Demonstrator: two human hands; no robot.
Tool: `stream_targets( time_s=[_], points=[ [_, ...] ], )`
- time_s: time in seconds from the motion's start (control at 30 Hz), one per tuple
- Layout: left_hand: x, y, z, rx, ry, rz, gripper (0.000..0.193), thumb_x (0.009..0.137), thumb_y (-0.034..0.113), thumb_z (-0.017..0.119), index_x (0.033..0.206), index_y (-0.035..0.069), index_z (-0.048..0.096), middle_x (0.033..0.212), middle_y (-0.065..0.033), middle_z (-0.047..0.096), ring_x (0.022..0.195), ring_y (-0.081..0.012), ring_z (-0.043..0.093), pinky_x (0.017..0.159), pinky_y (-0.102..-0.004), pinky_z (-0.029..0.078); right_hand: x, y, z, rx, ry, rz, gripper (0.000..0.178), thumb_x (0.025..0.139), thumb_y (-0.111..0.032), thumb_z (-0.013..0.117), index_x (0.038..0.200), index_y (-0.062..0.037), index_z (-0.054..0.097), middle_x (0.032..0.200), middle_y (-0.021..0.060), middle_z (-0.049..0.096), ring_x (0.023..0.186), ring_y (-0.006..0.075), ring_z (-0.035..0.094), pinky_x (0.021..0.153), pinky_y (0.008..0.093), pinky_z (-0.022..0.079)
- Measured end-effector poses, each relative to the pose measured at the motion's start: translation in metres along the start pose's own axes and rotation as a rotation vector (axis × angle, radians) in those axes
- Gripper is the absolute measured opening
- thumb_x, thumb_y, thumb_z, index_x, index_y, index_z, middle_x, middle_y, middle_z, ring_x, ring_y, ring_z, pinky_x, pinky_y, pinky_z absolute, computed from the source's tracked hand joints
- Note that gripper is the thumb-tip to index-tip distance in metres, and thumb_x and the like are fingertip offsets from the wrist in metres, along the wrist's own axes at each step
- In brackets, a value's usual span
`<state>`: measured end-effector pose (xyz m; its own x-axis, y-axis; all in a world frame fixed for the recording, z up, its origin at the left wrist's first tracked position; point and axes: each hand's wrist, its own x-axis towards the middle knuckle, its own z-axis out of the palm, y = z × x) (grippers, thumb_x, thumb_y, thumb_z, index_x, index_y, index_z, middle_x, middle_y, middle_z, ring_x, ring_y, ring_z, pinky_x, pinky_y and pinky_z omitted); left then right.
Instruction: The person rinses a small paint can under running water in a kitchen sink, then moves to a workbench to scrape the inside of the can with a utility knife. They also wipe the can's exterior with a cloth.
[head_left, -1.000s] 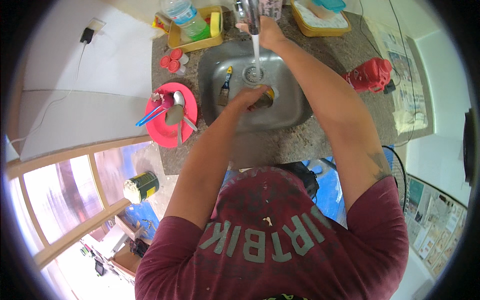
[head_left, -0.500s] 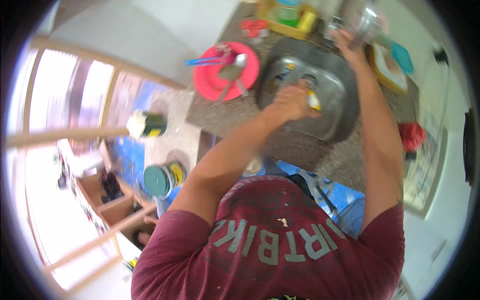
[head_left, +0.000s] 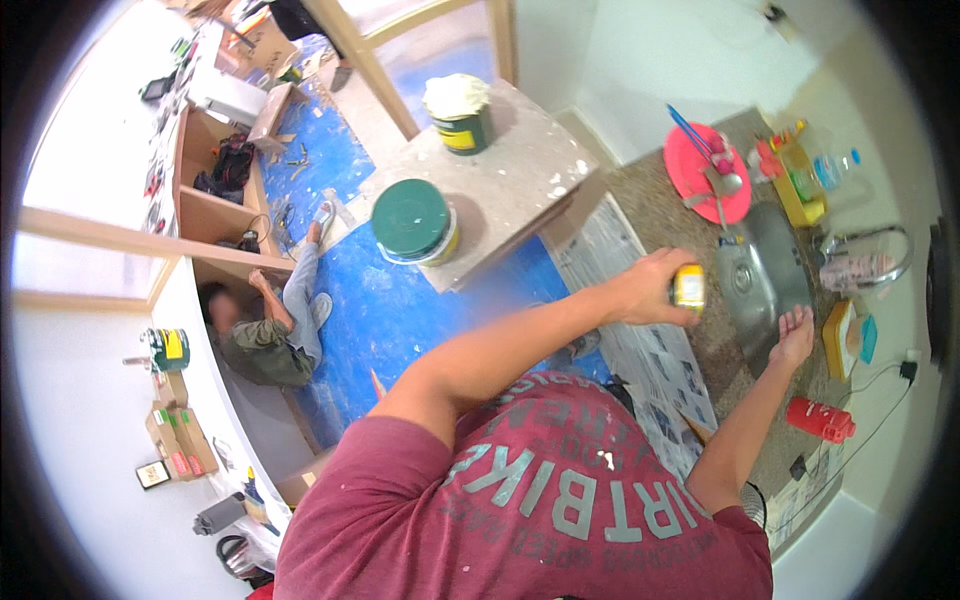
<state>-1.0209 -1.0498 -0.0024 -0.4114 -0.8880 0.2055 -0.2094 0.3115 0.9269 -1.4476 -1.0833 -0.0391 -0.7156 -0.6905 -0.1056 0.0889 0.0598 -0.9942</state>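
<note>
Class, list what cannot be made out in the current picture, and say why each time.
Head view:
1. Palm side of the small yellow container: hidden within the left hand.
2. Inside of the green-lidded bucket: hidden by its lid.
3. Upper body of the person at the top: cut off by the upper edge.
4. Print on the paper sheets: too small.

We see a smooth, shiny metal sink (head_left: 775, 262) set in a matt, stone-like bench (head_left: 718, 350). The plate (head_left: 686, 172) is smooth plastic, the spoon (head_left: 732, 184) glossy metal, the red bottle (head_left: 820, 419) shiny plastic. Our shirt (head_left: 400, 520) is matt cloth; the item (head_left: 689, 287) in our left hand (head_left: 648, 288) looks smooth. The green lid (head_left: 410, 215) is smooth plastic.
</note>
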Motion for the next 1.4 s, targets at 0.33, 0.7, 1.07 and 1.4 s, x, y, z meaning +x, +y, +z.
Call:
stream_targets(
  time_s=[0.33, 0.7, 1.07, 1.4],
  points=[
    [-0.329, -0.105, -0.161, -0.177, 0.559, -0.577, 0.075, 0.080, 0.036, 0.089, 0.136, -0.001, 0.055, 0.118, -0.0164, 0.070, 0.106, -0.0241, 0.069, 0.092, -0.0372, 0.057, -0.271, 0.090, 0.181, -0.576, -0.728, -0.211, 0.030, 0.106, -0.030, 0.061, 0.123, -0.0072, 0.071, 0.103, 0.0037, 0.074, 0.084, 0.0129, 0.066, 0.074, 0.0293, 0.056],
    [-0.463, -0.162, -0.282, 0.055, 1.086, -0.906, 0.086, 0.086, 0.056, 0.080, 0.140, -0.005, 0.051, 0.124, -0.0275, 0.069, 0.111, -0.0317, 0.070, 0.093, -0.0409, 0.056, -0.432, 0.111, 0.331, -0.814, -1.369, -0.531, 0.035, 0.096, -0.028, 0.068, 0.120, -0.0032, 0.074, 0.109, 0.0197, 0.076, 0.101, 0.0318, 0.074, 0.090, 0.0407, 0.056],
    [-0.464, -0.179, -0.372, -0.097, 1.219, -0.822, 0.071, 0.101, 0.056, 0.060, 0.146, 0.001, 0.054, 0.128, -0.0161, 0.068, 0.110, -0.0239, 0.067, 0.089, -0.0366, 0.055, -0.420, 0.128, 0.464, -0.600, -1.135, -0.518, 0.033, 0.101, -0.025, 0.066, 0.125, -0.0032, 0.072, 0.095, 0.0113, 0.075, 0.082, 0.0169, 0.067, 0.078, 0.0323, 0.054],
    [-0.414, -0.186, -0.498, -0.798, 1.103, -0.574, 0.048, 0.110, 0.048, 0.045, 0.139, 0.013, 0.058, 0.121, -0.0047, 0.068, 0.107, -0.0203, 0.066, 0.085, -0.0388, 0.054, -0.473, 0.102, 0.557, -0.312, -0.998, -0.325, 0.028, 0.105, -0.020, 0.062, 0.123, -0.0020, 0.073, 0.081, 0.0030, 0.066, 0.071, 0.0068, 0.055, 0.066, 0.0252, 0.047]
  ],
)
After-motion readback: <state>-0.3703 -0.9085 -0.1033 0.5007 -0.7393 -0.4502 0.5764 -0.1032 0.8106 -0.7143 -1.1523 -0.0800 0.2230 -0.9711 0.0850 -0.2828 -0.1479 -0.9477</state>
